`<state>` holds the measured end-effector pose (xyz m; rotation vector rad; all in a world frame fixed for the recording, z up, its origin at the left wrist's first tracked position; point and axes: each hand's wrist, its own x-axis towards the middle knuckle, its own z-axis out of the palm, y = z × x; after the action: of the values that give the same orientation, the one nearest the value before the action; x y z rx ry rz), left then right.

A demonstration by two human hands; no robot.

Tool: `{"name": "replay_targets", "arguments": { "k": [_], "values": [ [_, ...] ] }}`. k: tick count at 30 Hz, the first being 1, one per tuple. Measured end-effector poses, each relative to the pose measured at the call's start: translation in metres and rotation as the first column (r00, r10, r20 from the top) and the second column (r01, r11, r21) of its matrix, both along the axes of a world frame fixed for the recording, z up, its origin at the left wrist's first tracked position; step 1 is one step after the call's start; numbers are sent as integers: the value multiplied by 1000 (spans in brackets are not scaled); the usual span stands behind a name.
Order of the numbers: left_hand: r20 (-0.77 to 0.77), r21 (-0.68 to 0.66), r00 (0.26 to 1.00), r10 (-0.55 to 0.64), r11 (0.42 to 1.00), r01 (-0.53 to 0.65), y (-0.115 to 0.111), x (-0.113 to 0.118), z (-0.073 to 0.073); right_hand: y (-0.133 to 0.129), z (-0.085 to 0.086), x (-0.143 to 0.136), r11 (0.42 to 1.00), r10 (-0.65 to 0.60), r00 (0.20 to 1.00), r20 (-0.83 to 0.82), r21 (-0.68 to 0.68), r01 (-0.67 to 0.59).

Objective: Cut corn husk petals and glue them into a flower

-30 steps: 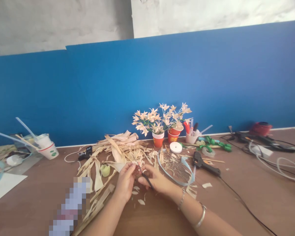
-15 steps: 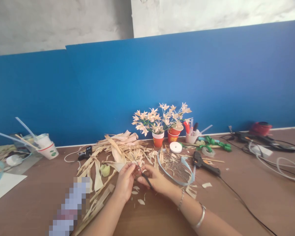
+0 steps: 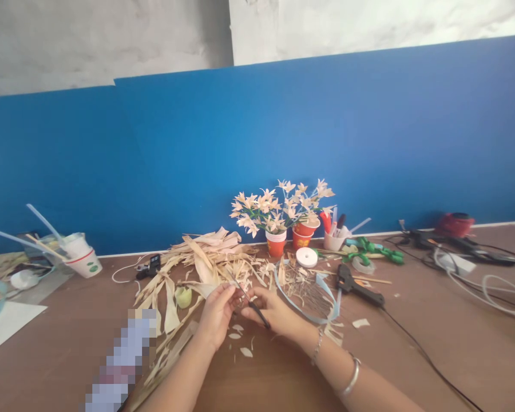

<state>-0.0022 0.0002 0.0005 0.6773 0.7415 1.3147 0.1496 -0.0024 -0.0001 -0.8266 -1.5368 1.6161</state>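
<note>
My right hand (image 3: 268, 309) is closed around the dark handles of a pair of scissors (image 3: 257, 313), whose thin blades point up and to the left. Close beside it, my left hand (image 3: 218, 312) has its fingers pinched together near the blades; what they hold is too small to make out. Several pale leaf-shaped pieces (image 3: 246, 352) lie on the table below the hands. Just beyond the fingers spreads a pile of dried husks (image 3: 206, 260). A light green roll of tape (image 3: 183, 297) sits left of my left hand.
Red paper cups (image 3: 276, 247) with husk flowers (image 3: 264, 206) stand at the back by the blue partition (image 3: 175, 160). Right of the hands lie a blue ribbon loop (image 3: 298, 315) and a black glue gun (image 3: 360, 288) with its cord. A white cup (image 3: 86, 264) stands at left.
The scissors and my right hand have shifted very slightly, the handles moving a little to the right. My left hand stays in nearly the same place.
</note>
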Motion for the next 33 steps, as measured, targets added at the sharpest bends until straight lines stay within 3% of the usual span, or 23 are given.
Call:
{"name": "replay_targets", "arguments": {
  "k": [10, 20, 33],
  "values": [
    [-70, -51, 996, -62, 997, 59, 4, -10, -2, 6, 3, 10, 998, 50, 992, 118, 24, -53],
    [-125, -73, 983, -135, 989, 127, 6, -16, -5, 14, -7, 20, 994, 57, 973, 223, 80, -77],
    [-225, -137, 957, -183, 978, 154, 6, -17, 1, 8, 16, 29, 980, 58, 930, 364, 156, -122]
  ]
}}
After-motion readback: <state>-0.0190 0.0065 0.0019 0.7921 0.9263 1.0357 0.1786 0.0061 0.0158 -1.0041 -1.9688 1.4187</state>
